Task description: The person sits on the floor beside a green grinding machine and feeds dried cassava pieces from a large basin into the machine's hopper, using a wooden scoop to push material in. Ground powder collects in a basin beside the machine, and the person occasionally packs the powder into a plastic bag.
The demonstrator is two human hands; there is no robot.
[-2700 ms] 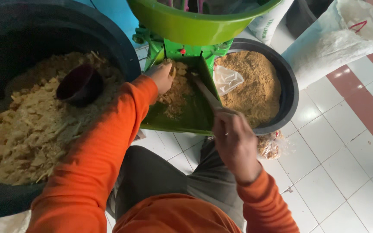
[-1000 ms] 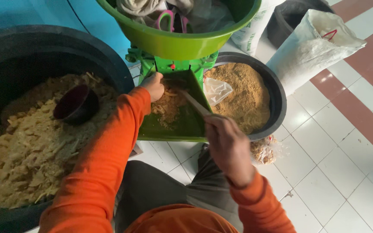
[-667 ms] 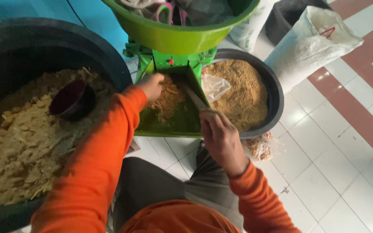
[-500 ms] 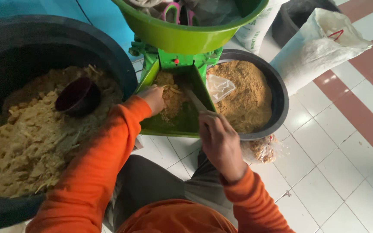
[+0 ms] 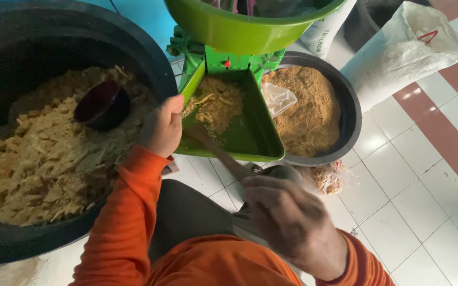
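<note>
**Two hands at the green tray of a grinding machine**

The person sits in front of a green machine (image 5: 223,58) with a green hopper bowl (image 5: 239,26) on top and a green tray (image 5: 250,132) below its outlet. On the upper part of the tray lies a heap of yellow-brown crumbs (image 5: 216,103); the lower part of the tray is bare.

The left hand (image 5: 163,130), in an orange sleeve, rests at the left edge of the tray, with the fingers bent over the rim. Whether it really clamps the rim, I cannot tell.

The right hand (image 5: 287,217) is lower in the picture, near the camera, and blurred. Its fingers are closed around the handle of a wooden stick (image 5: 216,151). The stick goes up and to the left, and its far end lies on the tray, just below the heap of crumbs.

To the left stands a large black tub (image 5: 149,58) filled with coarse pale chips (image 5: 49,164), and a small dark bowl (image 5: 102,106) lies on top of them. To the right of the tray stands a smaller black basin (image 5: 345,106) with fine brown powder (image 5: 308,108) and a clear plastic bag (image 5: 279,98) in it. A white sack (image 5: 398,58) leans on the tiled floor (image 5: 414,201) behind it.
</note>
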